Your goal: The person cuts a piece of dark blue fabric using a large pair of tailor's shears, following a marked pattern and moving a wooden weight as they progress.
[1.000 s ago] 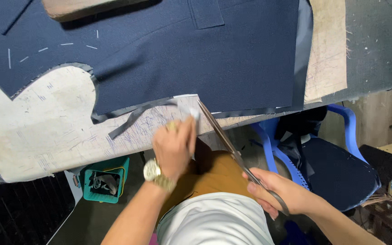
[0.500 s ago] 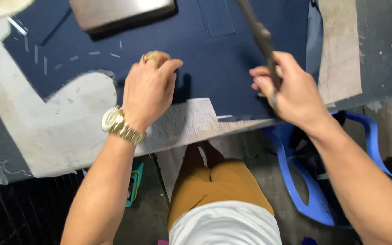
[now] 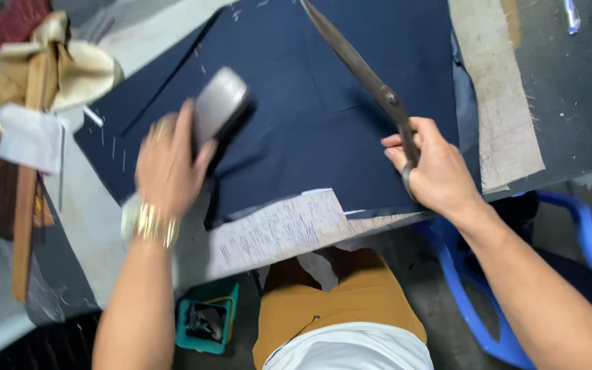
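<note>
- A grey weight (image 3: 219, 104) is gripped by the left hand (image 3: 167, 164) over the navy cloth (image 3: 296, 103) near the worktop's (image 3: 570, 89) left edge, seemingly to pin it.
- Closed scissors (image 3: 368, 72) are held by the right hand (image 3: 436, 168) at the front edge, blades pointing away, clear of the cloth.

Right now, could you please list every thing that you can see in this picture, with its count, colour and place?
navy blue cloth panel: one, dark blue with white chalk marks, spread on the table
long metal tailor's scissors: one, dark grey, held over the cloth
grey metal block: one, at the cloth's left part, blurred
pale paper pattern: one, whitish, at the table's near edge
beige cloth strip: one, right of the cloth
wooden stick: one, brown, far left
teal plastic basket: one, on the floor
blue plastic chair: one, right, below the table
left hand: on the block, gold wristwatch
right hand: gripping the scissors' handles
</note>
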